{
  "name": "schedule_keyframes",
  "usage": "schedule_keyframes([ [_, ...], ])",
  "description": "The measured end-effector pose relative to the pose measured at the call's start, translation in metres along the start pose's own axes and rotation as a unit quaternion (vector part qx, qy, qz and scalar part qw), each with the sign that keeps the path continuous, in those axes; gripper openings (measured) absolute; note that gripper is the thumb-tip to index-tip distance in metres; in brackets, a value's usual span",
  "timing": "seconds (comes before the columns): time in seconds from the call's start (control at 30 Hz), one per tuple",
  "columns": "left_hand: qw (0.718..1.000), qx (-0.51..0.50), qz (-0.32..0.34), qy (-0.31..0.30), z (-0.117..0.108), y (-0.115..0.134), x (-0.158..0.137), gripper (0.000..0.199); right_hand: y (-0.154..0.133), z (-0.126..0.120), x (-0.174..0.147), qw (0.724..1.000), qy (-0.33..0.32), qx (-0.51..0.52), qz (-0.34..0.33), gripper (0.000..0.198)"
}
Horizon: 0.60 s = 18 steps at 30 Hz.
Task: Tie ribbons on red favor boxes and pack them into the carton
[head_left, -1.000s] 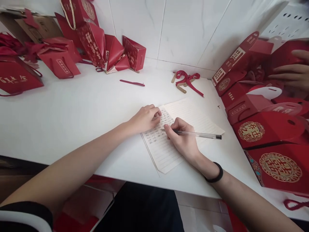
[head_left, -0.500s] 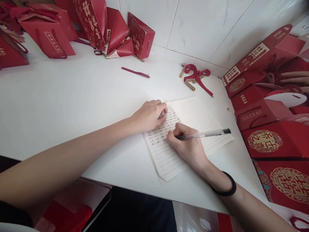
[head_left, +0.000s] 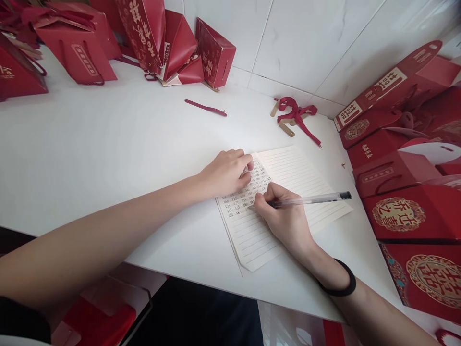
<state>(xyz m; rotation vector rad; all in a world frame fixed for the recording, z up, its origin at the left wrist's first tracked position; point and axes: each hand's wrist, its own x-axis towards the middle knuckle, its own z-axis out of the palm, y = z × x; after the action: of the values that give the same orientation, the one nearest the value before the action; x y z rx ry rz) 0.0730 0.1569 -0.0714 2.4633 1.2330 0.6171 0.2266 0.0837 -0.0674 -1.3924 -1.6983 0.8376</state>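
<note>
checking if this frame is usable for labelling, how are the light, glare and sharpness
Head view: soft light on the white table, no harsh shadows there; head view: pale sheen on the tiled wall toward upper right; head view: red box at far left looks soft and stretched; head view: pen fairly clear, handwriting too small to read surely.

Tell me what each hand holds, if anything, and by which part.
The right hand holds a pen near its writing end; the left hand, resting on lined paper, holds nothing visible.
</note>
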Motion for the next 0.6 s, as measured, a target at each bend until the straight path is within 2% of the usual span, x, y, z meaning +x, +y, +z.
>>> schedule_keyframes([
  [0.2, 1.0, 0.002, -0.003, -0.005, 0.0002, 0.001, 0.0002, 0.014, -0.0002, -0.0016, -0.0003, 1.0, 0.0, -0.006, -0.014, 0.03],
  [0.43, 1.0, 0.001, 0.003, -0.002, -0.001, 0.0012, -0.0003, 0.015, -0.001, -0.0008, -0.0003, 1.0, 0.003, 0.001, 0.003, 0.031],
  [0.5, 1.0, -0.001, 0.004, 0.0, -0.0003, 0.0003, -0.0008, 0.015, -0.0017, -0.0022, -0.0003, 0.999, 0.001, 0.037, 0.02, 0.031],
  [0.6, 1.0, 0.002, 0.012, 0.007, 0.0035, -0.0037, -0.0002, 0.015, -0.0009, -0.0073, 0.0027, 0.977, 0.011, 0.197, 0.085, 0.035],
])
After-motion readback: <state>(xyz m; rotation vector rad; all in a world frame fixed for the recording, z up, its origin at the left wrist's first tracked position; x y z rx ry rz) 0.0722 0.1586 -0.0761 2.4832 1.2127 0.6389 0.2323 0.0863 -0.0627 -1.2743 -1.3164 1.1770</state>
